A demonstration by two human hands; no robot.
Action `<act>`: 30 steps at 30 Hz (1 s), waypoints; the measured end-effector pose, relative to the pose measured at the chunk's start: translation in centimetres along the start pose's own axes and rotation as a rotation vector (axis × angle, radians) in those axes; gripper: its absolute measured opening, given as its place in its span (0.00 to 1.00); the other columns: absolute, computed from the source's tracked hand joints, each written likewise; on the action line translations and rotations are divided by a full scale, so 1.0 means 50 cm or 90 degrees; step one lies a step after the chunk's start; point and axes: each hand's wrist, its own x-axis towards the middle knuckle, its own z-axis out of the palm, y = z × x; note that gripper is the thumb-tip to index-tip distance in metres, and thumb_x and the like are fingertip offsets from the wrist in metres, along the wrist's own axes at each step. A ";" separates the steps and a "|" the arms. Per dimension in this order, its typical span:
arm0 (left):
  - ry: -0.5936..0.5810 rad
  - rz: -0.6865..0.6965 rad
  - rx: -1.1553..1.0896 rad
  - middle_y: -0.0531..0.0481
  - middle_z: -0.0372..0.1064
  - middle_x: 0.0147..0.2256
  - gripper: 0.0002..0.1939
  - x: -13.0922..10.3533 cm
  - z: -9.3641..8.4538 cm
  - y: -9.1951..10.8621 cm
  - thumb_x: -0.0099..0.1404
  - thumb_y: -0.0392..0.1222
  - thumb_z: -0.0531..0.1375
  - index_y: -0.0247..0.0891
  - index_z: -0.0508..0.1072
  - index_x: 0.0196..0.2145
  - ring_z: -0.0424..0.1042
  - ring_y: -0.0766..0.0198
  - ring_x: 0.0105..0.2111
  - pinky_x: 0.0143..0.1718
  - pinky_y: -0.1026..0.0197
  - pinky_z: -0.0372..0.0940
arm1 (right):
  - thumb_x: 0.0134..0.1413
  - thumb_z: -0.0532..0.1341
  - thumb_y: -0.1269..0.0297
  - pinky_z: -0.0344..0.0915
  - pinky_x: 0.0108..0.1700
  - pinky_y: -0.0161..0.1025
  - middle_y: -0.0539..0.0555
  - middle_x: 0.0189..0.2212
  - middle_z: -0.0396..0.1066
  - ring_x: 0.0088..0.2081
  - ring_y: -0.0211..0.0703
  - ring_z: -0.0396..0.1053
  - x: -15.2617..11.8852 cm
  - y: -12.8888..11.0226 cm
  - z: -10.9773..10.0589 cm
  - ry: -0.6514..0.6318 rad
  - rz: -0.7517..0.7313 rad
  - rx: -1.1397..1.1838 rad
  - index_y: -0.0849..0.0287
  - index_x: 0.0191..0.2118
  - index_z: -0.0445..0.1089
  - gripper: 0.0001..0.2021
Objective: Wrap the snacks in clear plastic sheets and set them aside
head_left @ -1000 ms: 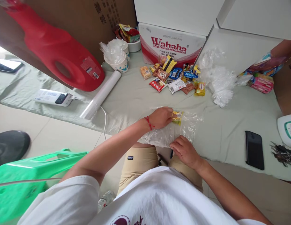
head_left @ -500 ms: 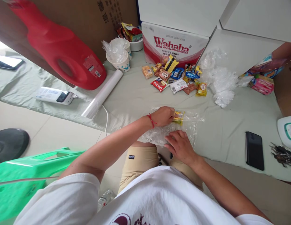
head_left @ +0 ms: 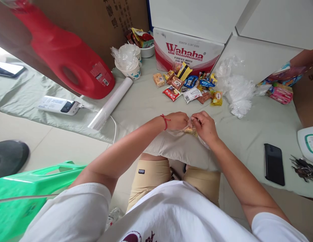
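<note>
My left hand (head_left: 178, 121), with a red string bracelet at the wrist, is closed on the gathered edge of a clear plastic bag (head_left: 204, 144). Close beside it, my right hand (head_left: 204, 125) pinches the same bag with bent fingers. A yellow snack packet (head_left: 190, 130) shows through the plastic just below the fingertips, partly hidden by both hands. Beyond the hands lies a loose pile of small wrapped snacks, among them a red packet (head_left: 172, 93), a white packet (head_left: 192, 94) and a yellow packet (head_left: 217, 98).
Behind the snacks stands a Wahaba carton (head_left: 188, 50). Crumpled clear bags (head_left: 238, 87) lie right of the pile. To the left are a plastic roll (head_left: 111, 103), paper cups (head_left: 128, 69), a red jug (head_left: 73, 60) and a power bank (head_left: 57, 105). A phone (head_left: 274, 164) and keys (head_left: 304, 168) sit at right.
My right hand has moved up beside the left and now pinches the bag. The plastic that was spread flat toward me is drawn up around the yellow packet.
</note>
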 end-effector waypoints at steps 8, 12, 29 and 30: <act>0.047 -0.057 -0.518 0.39 0.82 0.37 0.19 -0.032 -0.033 -0.076 0.52 0.40 0.64 0.32 0.78 0.42 0.67 0.68 0.18 0.21 0.62 0.59 | 0.72 0.50 0.63 0.55 0.38 0.36 0.57 0.42 0.73 0.40 0.44 0.69 0.030 0.001 0.043 -0.153 0.125 -0.188 0.59 0.45 0.75 0.16; 0.308 -0.019 -0.535 0.41 0.82 0.40 0.28 -0.090 -0.022 -0.075 0.62 0.54 0.63 0.34 0.74 0.55 0.62 0.70 0.19 0.22 0.63 0.55 | 0.75 0.48 0.61 0.51 0.34 0.37 0.56 0.45 0.73 0.38 0.43 0.68 0.034 -0.020 0.041 -0.198 0.151 -0.276 0.57 0.48 0.73 0.17; 0.750 -0.153 -0.144 0.52 0.62 0.28 0.20 -0.168 0.137 -0.074 0.72 0.55 0.55 0.41 0.69 0.27 0.66 0.62 0.32 0.40 0.58 0.64 | 0.76 0.45 0.63 0.57 0.35 0.37 0.58 0.47 0.71 0.39 0.45 0.73 0.029 -0.039 0.040 -0.248 0.152 -0.374 0.57 0.50 0.69 0.16; 0.767 -0.143 -0.116 0.49 0.66 0.34 0.17 -0.168 0.167 -0.051 0.69 0.56 0.59 0.41 0.72 0.32 0.69 0.59 0.37 0.45 0.56 0.65 | 0.75 0.45 0.63 0.58 0.35 0.37 0.58 0.47 0.71 0.39 0.46 0.73 0.029 -0.041 0.040 -0.249 0.154 -0.376 0.57 0.50 0.68 0.15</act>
